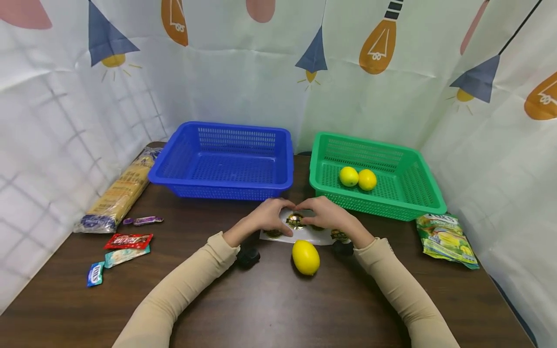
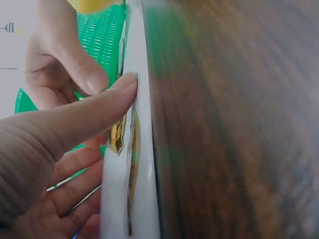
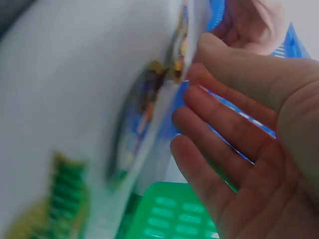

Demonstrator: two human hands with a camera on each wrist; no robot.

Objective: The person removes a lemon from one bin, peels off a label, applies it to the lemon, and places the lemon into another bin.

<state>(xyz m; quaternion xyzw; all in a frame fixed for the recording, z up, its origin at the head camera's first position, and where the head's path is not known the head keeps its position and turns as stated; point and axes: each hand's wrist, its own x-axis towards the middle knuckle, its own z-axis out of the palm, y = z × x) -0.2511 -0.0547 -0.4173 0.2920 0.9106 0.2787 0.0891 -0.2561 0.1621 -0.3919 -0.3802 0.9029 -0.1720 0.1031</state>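
A white sticker sheet (image 1: 283, 237) with round gold-and-black stickers lies across the middle of the table. My left hand (image 1: 269, 215) reaches over its left part, thumb and fingers spread around one sticker (image 1: 295, 221). In the left wrist view that thumb (image 2: 127, 87) rests at the sheet's surface, fingers bent beyond it. From the other side comes my right hand (image 1: 327, 212), fingertips close to the same sticker and near the left fingertips. Its fingers (image 3: 219, 119) are loosely spread in the right wrist view. A lemon (image 1: 306, 257) lies just in front of the sheet.
Behind the hands stand a blue basket (image 1: 226, 188) and a green basket (image 1: 378, 205) holding two yellow fruits (image 1: 367, 180). At left are a long pasta-like bag (image 1: 122, 191), a red packet (image 1: 128, 241) and several small wrapped sweets. A green-yellow bag (image 1: 447, 240) lies at right.
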